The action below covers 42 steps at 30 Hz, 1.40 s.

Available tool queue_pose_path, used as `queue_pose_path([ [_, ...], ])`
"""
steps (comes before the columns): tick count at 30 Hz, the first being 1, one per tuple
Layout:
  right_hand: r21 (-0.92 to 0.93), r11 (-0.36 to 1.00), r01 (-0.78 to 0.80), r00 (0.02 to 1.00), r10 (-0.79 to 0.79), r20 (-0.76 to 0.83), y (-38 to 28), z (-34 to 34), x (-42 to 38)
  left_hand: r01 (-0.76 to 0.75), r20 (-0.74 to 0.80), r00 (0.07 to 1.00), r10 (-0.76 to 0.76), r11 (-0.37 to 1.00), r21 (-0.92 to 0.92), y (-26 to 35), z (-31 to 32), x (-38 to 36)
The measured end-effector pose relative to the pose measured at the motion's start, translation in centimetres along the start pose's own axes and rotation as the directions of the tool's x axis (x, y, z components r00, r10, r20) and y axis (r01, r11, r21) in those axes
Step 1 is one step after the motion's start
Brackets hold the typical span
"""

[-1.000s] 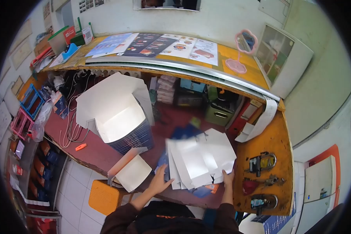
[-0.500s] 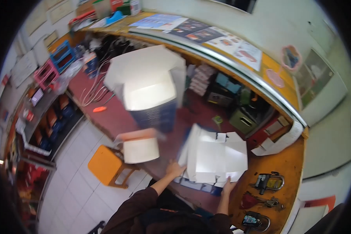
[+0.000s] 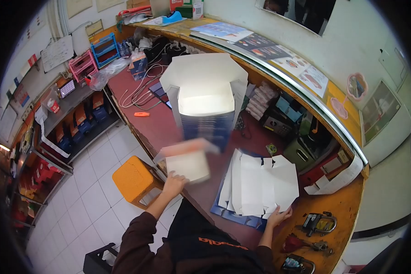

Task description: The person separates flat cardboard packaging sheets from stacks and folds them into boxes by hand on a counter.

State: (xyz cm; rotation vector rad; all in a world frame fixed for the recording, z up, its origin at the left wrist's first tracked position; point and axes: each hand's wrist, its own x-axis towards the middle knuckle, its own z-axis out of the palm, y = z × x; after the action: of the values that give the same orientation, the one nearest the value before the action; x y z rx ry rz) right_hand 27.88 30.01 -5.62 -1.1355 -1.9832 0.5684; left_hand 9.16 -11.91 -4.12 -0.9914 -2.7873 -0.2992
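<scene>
My left hand (image 3: 175,183) is at the near edge of a small open box (image 3: 187,165) with orange-and-white flaps, blurred by motion; its fingers are bent against the box. With my right hand (image 3: 278,215) I hold the lower right edge of a flat white cardboard blank (image 3: 260,185), which lies on a stack of blanks with blue sides (image 3: 219,211). Behind the small box rises a tall stack of nested blue boxes (image 3: 208,130), the top one open with white flaps (image 3: 205,68) spread.
An orange stool (image 3: 132,179) stands left of the red tabletop (image 3: 155,132). On that tabletop are an orange cutter (image 3: 141,114) and cables. Padlocks (image 3: 319,223) lie on the wooden surface at right. A green metal box (image 3: 299,153) sits under the shelf.
My left hand has left the edge of the blanks and moved left to the small box. My right hand stays at the blank's lower right edge. The view has shifted.
</scene>
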Motion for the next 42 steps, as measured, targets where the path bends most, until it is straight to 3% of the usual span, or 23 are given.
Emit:
queue_pose_path([
  [3, -0.185, 0.975, 0.125, 0.992, -0.129, -0.008, 0.5, -0.5, -1.3, 0.077, 0.015, 0.997, -0.079, 0.994, 0.072, 2.6, 0.7, 1.2],
  [6, 0.294, 0.955, -0.045, 0.998, 0.030, 0.055, -2.7, -1.6, -3.0, 0.114, -0.177, 0.970, -0.165, 0.956, -0.270, 8.9, -3.6, 3.5],
  [7, 0.498, 0.844, -0.200, 0.975, 0.119, 0.189, -5.4, -2.8, -3.7, -0.028, -0.107, 0.994, -0.020, 0.901, -0.432, 11.4, -5.1, 4.3],
  [9, 0.583, 0.802, -0.126, 0.987, 0.044, 0.153, -10.2, -4.6, -4.6, -0.417, -0.214, 0.907, 0.363, 0.698, -0.583, 16.6, -5.8, 4.7],
  [11, 0.878, 0.368, -0.305, 0.951, 0.075, 0.299, -15.5, -7.4, -4.7, -0.487, -0.187, 0.873, 0.451, 0.778, -0.398, 19.7, -6.6, 4.5],
  [13, 0.895, 0.310, -0.321, 0.943, 0.017, 0.333, -19.6, -10.5, -3.2, -0.223, 0.033, 0.948, 0.316, 0.735, -0.640, 20.9, -5.7, 4.8],
  [15, 0.899, 0.436, -0.046, 0.873, -0.420, 0.249, -20.9, -12.3, -1.9, -0.235, -0.074, 0.968, 0.240, 0.760, -0.606, 20.5, -6.6, 5.5],
  [16, 0.896, 0.441, 0.057, 0.806, -0.550, 0.219, -20.8, -13.1, -1.6, -0.064, -0.062, 0.998, 0.026, 0.623, -0.780, 20.3, -9.0, 5.7],
  [17, 0.815, 0.570, -0.109, 0.613, -0.607, 0.506, -19.5, -14.1, -1.3, 0.081, 0.004, 0.983, -0.182, 0.418, -0.905, 20.2, -10.7, 5.8],
  [18, 0.675, 0.703, -0.222, 0.342, -0.592, 0.730, -18.8, -14.8, -1.1, 0.073, -0.002, 0.984, -0.176, 0.418, -0.906, 20.2, -11.4, 5.6],
  [19, 0.679, 0.701, -0.217, 0.346, -0.595, 0.725, -18.8, -14.8, -1.4, -0.045, -0.115, 0.959, -0.259, 0.261, -0.964, 20.2, -11.9, 5.6],
  [21, 0.263, 0.961, -0.080, 0.176, -0.246, 0.953, -19.4, -14.7, -2.6, -0.178, -0.205, 0.912, -0.355, 0.108, -0.978, 20.4, -12.6, 5.1],
  [23, 0.289, 0.956, -0.042, 0.331, -0.260, 0.907, -18.6, -13.7, -3.6, -0.267, -0.239, 0.916, -0.321, -0.046, -0.963, 20.7, -13.0, 4.3],
  [24, 0.481, 0.826, -0.294, 0.484, -0.305, 0.820, -18.6, -13.3, -4.1, -0.121, -0.068, 0.986, -0.153, -0.373, -0.920, 20.8, -15.3, 3.6],
  [26, 0.711, 0.415, -0.568, 0.710, -0.191, 0.678, -18.5, -12.7, -4.1, -0.028, -0.013, 0.999, -0.053, -0.292, -0.956, 19.9, -15.6, 3.1],
  [30, 0.746, 0.296, -0.596, 0.758, -0.098, 0.644, -20.5, -14.0, -0.8, 0.078, 0.073, 0.996, 0.053, -0.111, -0.991, 18.6, -16.8, 3.2],
  [32, 0.595, 0.153, -0.789, 0.542, -0.283, 0.791, -20.6, -14.1, 0.0, 0.027, 0.027, 0.999, -0.018, 0.036, -0.999, 18.5, -17.2, 3.1],
  [33, 0.595, 0.152, -0.789, 0.542, -0.283, 0.791, -20.4, -13.9, 0.3, 0.028, 0.027, 0.999, -0.018, 0.036, -0.999, 17.9, -16.7, 3.1],
  [35, 0.663, 0.136, -0.736, 0.606, -0.306, 0.735, -19.5, -13.4, 0.8, 0.003, -0.019, 0.998, -0.052, 0.378, -0.926, 16.5, -15.2, 2.9],
  [37, 0.561, 0.059, -0.826, 0.508, -0.355, 0.785, -19.6, -14.8, 1.8, 0.020, -0.026, 0.996, -0.085, 0.497, -0.868, 16.0, -15.8, 2.9],
  [39, 0.514, 0.011, -0.858, 0.472, -0.380, 0.796, -20.7, -16.0, 1.3, -0.193, -0.234, 0.971, 0.042, 0.712, -0.675, 16.3, -19.4, 3.3],
  [41, 0.832, 0.264, -0.487, 0.791, -0.271, 0.549, -20.5, -14.3, -1.3, -0.194, -0.213, 0.974, 0.075, 0.759, -0.621, 16.2, -18.5, 2.8],
  [42, 0.877, 0.406, -0.257, 0.900, -0.231, 0.370, -20.9, -14.0, -3.0, -0.181, -0.195, 0.980, 0.047, 0.620, -0.764, 17.0, -18.0, 2.8],
])
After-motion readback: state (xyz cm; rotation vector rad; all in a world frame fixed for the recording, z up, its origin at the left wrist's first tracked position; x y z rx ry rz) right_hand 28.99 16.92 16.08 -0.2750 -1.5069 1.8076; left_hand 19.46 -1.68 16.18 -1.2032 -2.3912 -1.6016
